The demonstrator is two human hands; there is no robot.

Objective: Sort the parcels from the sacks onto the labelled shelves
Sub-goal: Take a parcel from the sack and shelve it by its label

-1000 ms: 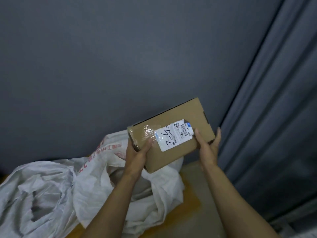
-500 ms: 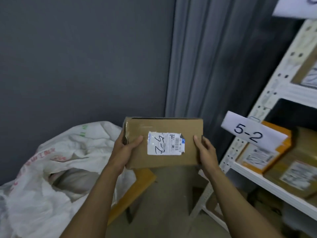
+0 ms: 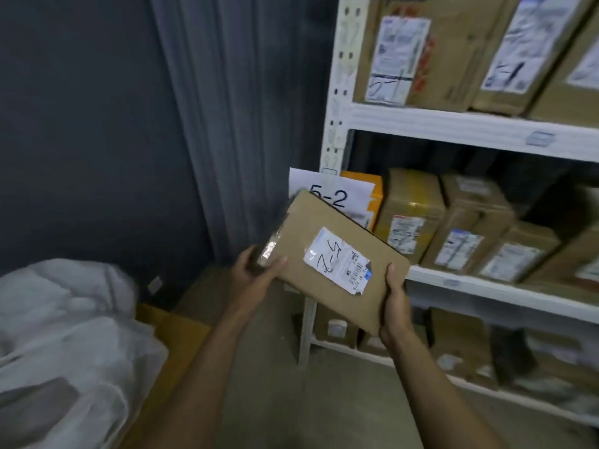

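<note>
Dark grey wall (image 3: 81, 124) and curtain behind, white shelving rack (image 3: 421, 124) on the right. Up in the air in front of that rack is a flat brown cardboard parcel (image 3: 324, 228), tilted, clear tape at one end, and its white label (image 3: 337, 260) is hand-marked 5-2. The left hand (image 3: 256, 270) grips the taped end, and the right hand (image 3: 393, 309) clasps the near corner, thumb on top. A paper tag (image 3: 327, 189) reading 5-2 sits just behind. The middle shelf (image 3: 486, 288) carries a row of labelled boxes (image 3: 411, 215). A white sack (image 3: 64, 319) lies lower left.

Parcel depot: white rack (image 3: 337, 92) of labelled cartons (image 3: 410, 218), sack (image 3: 64, 319).
</note>
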